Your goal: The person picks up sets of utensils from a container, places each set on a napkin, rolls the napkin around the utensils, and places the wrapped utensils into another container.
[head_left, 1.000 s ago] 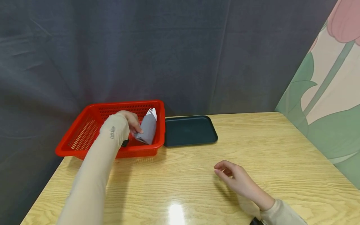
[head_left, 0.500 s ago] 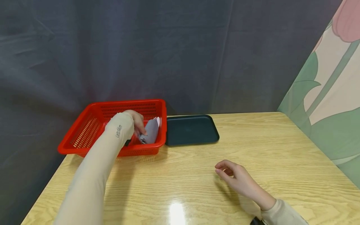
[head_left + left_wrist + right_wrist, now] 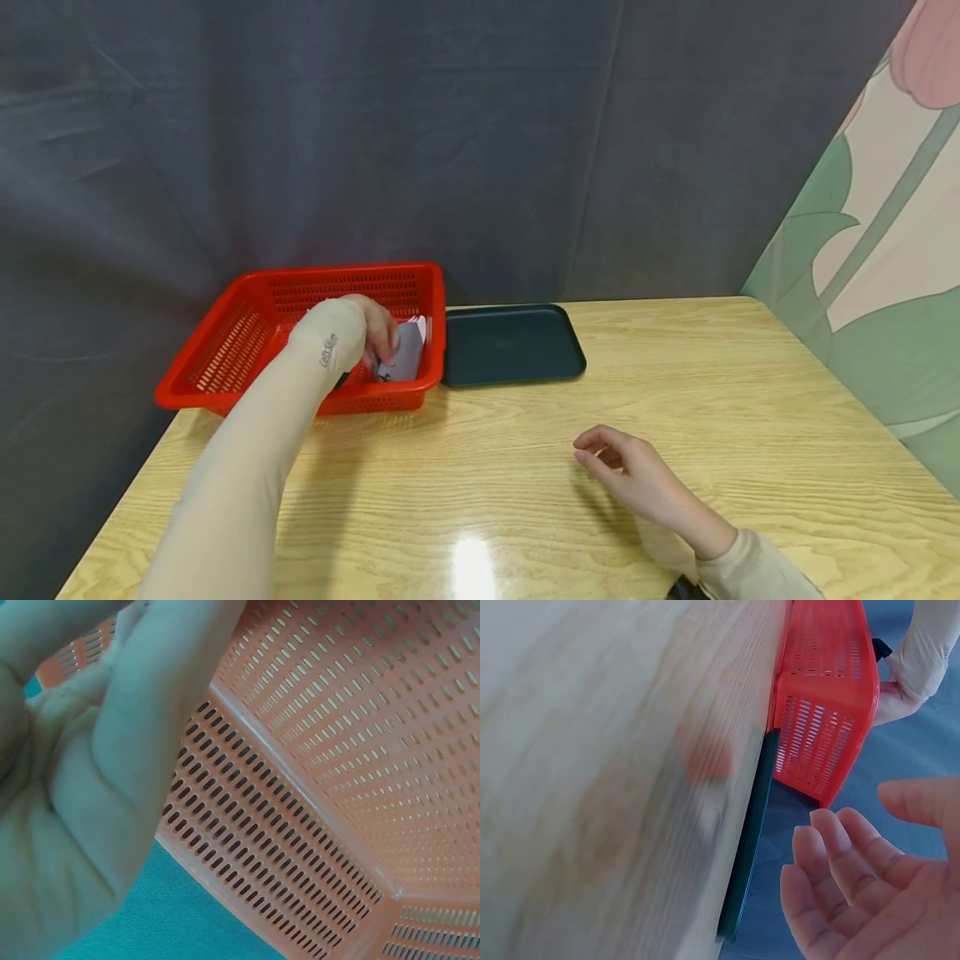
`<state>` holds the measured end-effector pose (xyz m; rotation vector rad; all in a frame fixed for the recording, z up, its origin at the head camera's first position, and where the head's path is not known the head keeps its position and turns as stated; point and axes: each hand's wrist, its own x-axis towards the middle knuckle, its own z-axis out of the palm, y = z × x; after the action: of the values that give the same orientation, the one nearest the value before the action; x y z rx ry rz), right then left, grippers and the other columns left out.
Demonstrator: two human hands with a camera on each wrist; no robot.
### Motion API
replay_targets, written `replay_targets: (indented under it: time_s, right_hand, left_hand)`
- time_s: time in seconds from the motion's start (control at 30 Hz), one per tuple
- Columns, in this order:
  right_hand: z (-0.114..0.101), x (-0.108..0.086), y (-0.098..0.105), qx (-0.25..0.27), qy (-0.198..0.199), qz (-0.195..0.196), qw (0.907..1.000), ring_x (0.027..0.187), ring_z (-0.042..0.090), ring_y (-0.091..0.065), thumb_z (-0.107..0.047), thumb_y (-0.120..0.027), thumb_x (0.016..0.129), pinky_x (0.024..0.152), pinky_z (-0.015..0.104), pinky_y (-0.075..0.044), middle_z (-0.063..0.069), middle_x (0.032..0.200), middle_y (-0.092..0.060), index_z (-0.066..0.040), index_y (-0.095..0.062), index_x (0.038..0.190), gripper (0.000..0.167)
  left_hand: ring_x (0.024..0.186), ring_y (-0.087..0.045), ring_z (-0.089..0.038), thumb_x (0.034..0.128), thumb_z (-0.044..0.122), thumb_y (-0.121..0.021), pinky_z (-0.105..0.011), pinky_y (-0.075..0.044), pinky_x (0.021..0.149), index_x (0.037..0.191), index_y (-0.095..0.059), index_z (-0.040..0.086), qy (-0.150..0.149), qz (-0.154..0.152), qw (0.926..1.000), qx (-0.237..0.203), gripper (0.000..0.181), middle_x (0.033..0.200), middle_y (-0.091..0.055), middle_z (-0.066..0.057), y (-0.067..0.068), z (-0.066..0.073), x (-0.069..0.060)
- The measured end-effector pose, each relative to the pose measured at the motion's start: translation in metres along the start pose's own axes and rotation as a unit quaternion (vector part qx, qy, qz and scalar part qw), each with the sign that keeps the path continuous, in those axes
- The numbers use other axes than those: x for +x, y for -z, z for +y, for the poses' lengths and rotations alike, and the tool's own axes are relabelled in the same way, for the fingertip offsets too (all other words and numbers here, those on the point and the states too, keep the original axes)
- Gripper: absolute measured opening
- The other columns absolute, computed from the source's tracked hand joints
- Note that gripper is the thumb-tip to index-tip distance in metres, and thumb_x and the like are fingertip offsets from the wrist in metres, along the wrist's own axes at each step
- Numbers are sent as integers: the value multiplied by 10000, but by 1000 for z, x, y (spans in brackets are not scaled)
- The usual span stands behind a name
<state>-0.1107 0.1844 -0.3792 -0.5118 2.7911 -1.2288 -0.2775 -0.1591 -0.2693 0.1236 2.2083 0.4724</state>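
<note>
In the head view, a grey napkin roll (image 3: 408,353) lies tilted at the right end of the red basket (image 3: 174,392), with white fork and knife ends sticking out at the top. My left hand (image 3: 377,327) reaches down into the basket, its fingertips gripping the left side of the roll. The left wrist view shows the left hand (image 3: 112,772) beside the perforated basket wall (image 3: 262,832); the roll is not visible there. My right hand (image 3: 626,475) hovers over the table, fingers loosely bent, holding nothing. The right wrist view shows the right hand (image 3: 870,892) with its palm bare.
A dark flat tray (image 3: 513,346) stands right against the basket's right side. Both rest on a light wooden table (image 3: 465,475). A dark curtain (image 3: 450,150) hangs behind, and a floral panel (image 3: 885,275) borders the right side.
The left hand has lowered the napkin roll deeper into the basket and shifted slightly right. The right hand keeps its place.
</note>
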Motion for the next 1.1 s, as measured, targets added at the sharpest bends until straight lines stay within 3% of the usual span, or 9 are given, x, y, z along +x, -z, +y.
replay_targets:
  time_s: [0.1,0.3,0.37,0.5,0.6,0.73,0.87,0.97,1.1]
  right_hand:
    - [0,0,0,-28,100,52,9999,774,39,-594,-212,-567,928,676,211,-501,16,914,-669,-57,-637,1003,186]
    - [0,1,-1,-12,177,-4,9998,770,32,-591,-208,-567,928,667,211,-499,30,917,-672,-52,-637,1001,185]
    - [0,1,-1,-24,164,-57,9998,768,31,-590,-216,-562,931,665,209,-498,39,918,-673,-50,-636,1005,195]
    - [1,1,0,-73,153,-128,9998,765,26,-588,-230,-553,937,662,205,-496,39,919,-673,-50,-633,1012,211]
    - [1,0,1,-51,145,-159,9998,768,26,-588,-234,-549,939,663,205,-495,40,922,-671,-49,-631,1016,216]
    - [3,0,1,-35,146,-166,9997,768,25,-588,-234,-547,940,663,206,-495,37,919,-669,-49,-630,1016,217]
    - [4,-1,1,-62,163,-161,9997,765,23,-586,-232,-548,940,659,206,-494,32,916,-670,-48,-631,1012,214]
    - [4,-1,1,-74,190,-152,9997,757,22,-585,-226,-551,938,655,208,-494,34,911,-672,-46,-632,1008,210]
    - [4,-2,1,-90,219,-149,9996,751,18,-582,-220,-557,934,651,208,-493,37,907,-673,-46,-633,1004,202]
  left_hand:
    - [606,-537,-65,878,67,-598,-175,-489,644,966,-532,46,41,90,9999,-55,113,761,-538,8,-3,1,-2]
    - [632,-560,-103,800,95,-671,-190,-497,602,1087,-651,46,425,819,9950,-391,292,1034,-621,-74,-9,-1,-10]
    - [647,-565,-106,784,110,-684,-189,-493,587,1089,-674,61,524,944,9930,-476,309,1040,-626,-67,-10,-2,-11]
    - [589,-523,-75,794,121,-661,-170,-457,566,1019,-664,22,611,627,9956,-321,245,760,-602,5,-9,-3,-8]
    - [586,-472,-61,836,118,-591,-155,-423,560,1025,-572,-12,559,192,9982,-32,230,690,-519,17,-8,-2,-4]
    - [713,-480,-107,885,124,-515,-189,-444,648,1213,-420,-60,514,-27,9985,166,388,901,-540,-80,-8,0,-4]
    - [982,-530,-203,892,120,-495,-281,-477,904,1360,-307,-69,665,40,9977,-100,539,1209,-523,-209,-11,3,-8]
    - [1147,-508,-262,875,127,-509,-364,-428,1031,1354,-365,-70,814,188,9959,-345,538,1326,-485,-239,-12,2,-10]
    - [1021,-565,-221,840,160,-535,-358,-452,995,1226,-533,-48,987,370,9940,-298,439,1276,-557,-212,-14,-1,-11]
